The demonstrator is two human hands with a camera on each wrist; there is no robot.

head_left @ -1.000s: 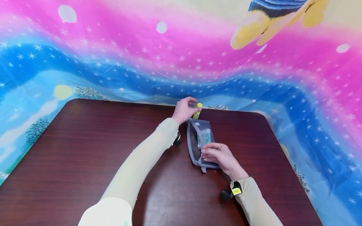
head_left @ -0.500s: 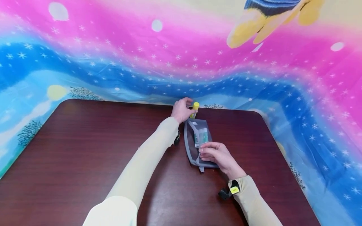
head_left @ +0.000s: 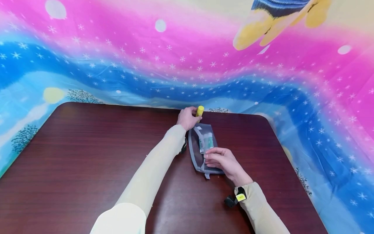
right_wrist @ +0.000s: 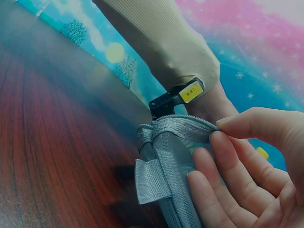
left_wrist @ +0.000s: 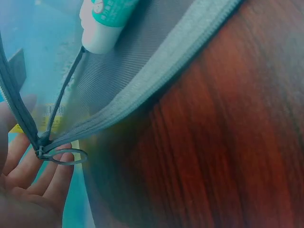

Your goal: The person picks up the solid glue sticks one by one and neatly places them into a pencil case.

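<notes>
At the far side of the table, my left hand (head_left: 187, 119) has its thumb and fingers around an upright yellow glue stick (head_left: 200, 111), beside the far end of a grey mesh zip pouch (head_left: 193, 156). In the left wrist view, the fingers (left_wrist: 59, 183) lie behind the pouch's corner with its pull ring (left_wrist: 71, 156); a yellow patch shows through the mesh. My right hand (head_left: 223, 161) pinches the pouch's zip edge (right_wrist: 190, 121) between thumb and forefinger, and the mouth gapes. Inside lie green-and-white tubes (head_left: 208, 141), partly veiled by mesh.
The dark red-brown wooden table (head_left: 102, 156) lies under everything. A printed pink and blue cloth (head_left: 140, 74) hangs along its back and sides. Black wrist cameras sit on both sleeves, the right one (head_left: 230, 201) just above the table.
The head view has shifted slightly, so everything appears a little further left. My left hand has lowered slightly beside the glue stick, which leans more. My right hand keeps its pinch on the pouch.
</notes>
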